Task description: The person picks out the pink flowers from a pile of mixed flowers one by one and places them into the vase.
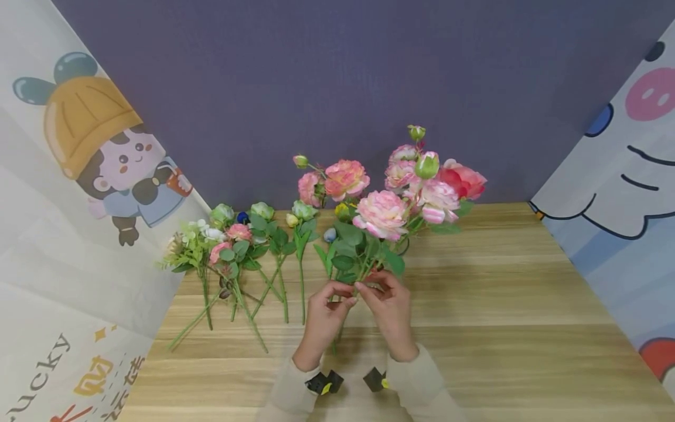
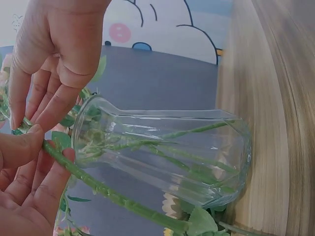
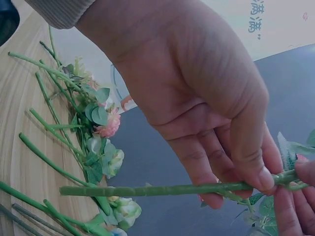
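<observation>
Two-handed pinch on one green stem point(image 3: 147, 190), vase point(image 2: 172, 147) just beyond.
Left hand point(image 1: 321, 319) and right hand point(image 1: 391, 305) both have their grip pinched on that stem, fingers almost meeting. It's held above the middle of the counter point(image 1: 474, 351), bare bottom end hanging outside the vase, which stands on the far side with other stems in it. Pink blooms point(image 1: 385, 214) spread out past the hands, and loose flowers point(image 1: 239, 232) lie off to the left.

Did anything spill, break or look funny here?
No, nothing stands out. No spill or break shows: the glass vase stands upright, the left hand and right hand pinch a green stem, and loose flowers lie on the table.
</observation>
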`<state>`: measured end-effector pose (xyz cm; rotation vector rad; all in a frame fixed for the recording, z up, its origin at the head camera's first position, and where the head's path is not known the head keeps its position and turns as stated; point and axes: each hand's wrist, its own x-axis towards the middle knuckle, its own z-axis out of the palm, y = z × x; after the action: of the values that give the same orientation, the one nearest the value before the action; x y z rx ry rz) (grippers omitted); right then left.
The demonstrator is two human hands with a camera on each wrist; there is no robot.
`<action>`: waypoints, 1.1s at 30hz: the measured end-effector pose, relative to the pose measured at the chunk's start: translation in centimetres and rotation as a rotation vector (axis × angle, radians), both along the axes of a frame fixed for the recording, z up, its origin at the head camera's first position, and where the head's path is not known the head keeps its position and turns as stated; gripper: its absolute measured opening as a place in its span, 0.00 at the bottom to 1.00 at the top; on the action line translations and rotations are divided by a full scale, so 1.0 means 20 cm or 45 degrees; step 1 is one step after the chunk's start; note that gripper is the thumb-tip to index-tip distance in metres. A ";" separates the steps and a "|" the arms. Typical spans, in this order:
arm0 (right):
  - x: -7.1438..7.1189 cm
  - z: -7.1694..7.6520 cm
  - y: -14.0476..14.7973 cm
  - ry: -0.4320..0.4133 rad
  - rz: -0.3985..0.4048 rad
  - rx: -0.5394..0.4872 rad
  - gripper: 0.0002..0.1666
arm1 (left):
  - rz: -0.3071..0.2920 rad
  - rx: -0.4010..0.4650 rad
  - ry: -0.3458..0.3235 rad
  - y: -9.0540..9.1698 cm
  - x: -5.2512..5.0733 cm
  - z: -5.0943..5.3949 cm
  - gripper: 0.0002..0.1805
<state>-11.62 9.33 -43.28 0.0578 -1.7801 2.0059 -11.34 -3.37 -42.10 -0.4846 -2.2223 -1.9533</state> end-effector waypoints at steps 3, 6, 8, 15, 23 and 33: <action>0.00 0.00 0.00 -0.001 -0.033 0.025 0.10 | -0.007 0.000 0.006 0.01 0.00 0.00 0.06; 0.01 0.02 0.00 0.035 -0.039 0.055 0.10 | -0.005 0.003 0.014 0.01 0.00 0.00 0.05; 0.02 0.03 0.00 0.063 -0.038 0.079 0.10 | -0.003 0.004 0.016 0.02 0.00 0.00 0.05; 0.01 -0.01 0.01 0.146 -0.041 0.081 0.11 | -0.006 0.045 0.002 0.03 -0.01 -0.02 0.04; 0.00 -0.02 0.00 0.261 -0.041 0.114 0.09 | -0.023 0.076 -0.032 0.03 -0.02 -0.02 0.04; 0.01 -0.02 0.02 0.215 -0.082 0.128 0.09 | -0.056 0.075 -0.077 0.02 -0.02 -0.01 0.05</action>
<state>-11.50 9.66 -43.74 0.1928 -1.7514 1.8095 -11.80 -2.97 -42.30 -0.4768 -2.1998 -2.0758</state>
